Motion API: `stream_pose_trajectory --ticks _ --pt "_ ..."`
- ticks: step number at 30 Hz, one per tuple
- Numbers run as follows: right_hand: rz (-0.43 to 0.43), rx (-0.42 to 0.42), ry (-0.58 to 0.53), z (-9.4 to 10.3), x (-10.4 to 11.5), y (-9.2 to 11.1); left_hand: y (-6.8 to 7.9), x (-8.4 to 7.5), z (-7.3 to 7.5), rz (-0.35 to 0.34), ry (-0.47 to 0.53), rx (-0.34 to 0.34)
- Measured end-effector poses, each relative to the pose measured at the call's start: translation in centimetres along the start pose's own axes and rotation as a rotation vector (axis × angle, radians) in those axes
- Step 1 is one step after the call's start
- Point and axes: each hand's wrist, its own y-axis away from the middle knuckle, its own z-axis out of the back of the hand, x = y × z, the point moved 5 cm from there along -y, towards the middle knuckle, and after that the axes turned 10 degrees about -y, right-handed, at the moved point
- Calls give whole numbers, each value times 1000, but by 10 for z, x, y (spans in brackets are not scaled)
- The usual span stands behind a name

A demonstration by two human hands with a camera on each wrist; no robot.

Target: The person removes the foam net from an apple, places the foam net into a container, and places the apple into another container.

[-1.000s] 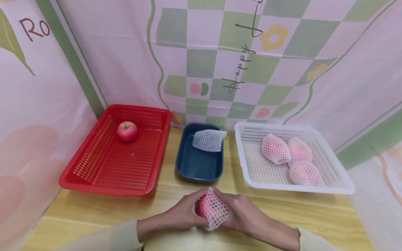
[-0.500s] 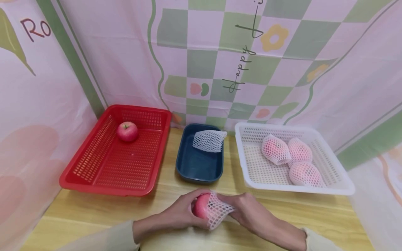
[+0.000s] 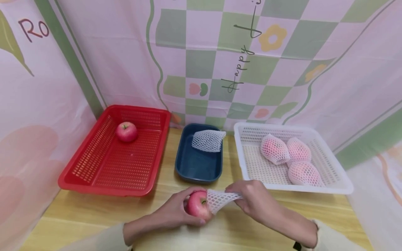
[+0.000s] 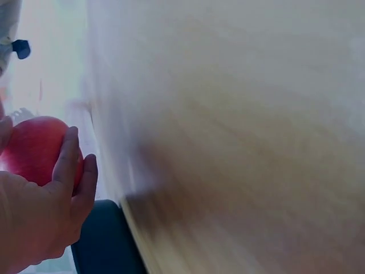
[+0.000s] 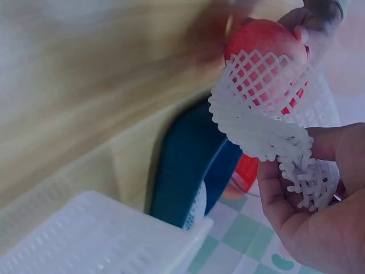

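A red apple (image 3: 198,205) is gripped by my left hand (image 3: 172,211), its fingers and thumb curled round the left side. White foam netting (image 3: 220,199) covers the apple's right side and stretches out to the right. The far end of that netting is pinched by my right hand (image 3: 255,200). In the right wrist view the foam netting (image 5: 259,114) fans over part of the apple (image 5: 268,43), its gathered tail between my thumb and fingers. In the left wrist view the left fingers lie across the bare apple (image 4: 37,148).
A red basket (image 3: 146,179) at left holds one bare apple (image 3: 127,131). The dark blue tray (image 3: 198,169) in the middle contains another foam net (image 3: 208,141). On the right, a white basket (image 3: 251,170) holds three netted apples (image 3: 298,150). A patterned curtain (image 3: 201,62) stands behind.
My right hand has moved right and up, stretching the netting away from the apple. More of the apple is bare now. My left hand, still gripping it, has shifted slightly left.
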Motion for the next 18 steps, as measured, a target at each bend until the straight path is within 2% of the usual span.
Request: stream_pose_trajectory --ticks 10,15,18 --pt "-33 21 19 17 -5 -25 12 -12 21 -3 -61 -41" --pt "-27 25 28 23 -9 -40 19 -25 33 -6 -39 -55" --pt "-35 37 28 25 -12 -50 23 -31 40 18 -13 -49"
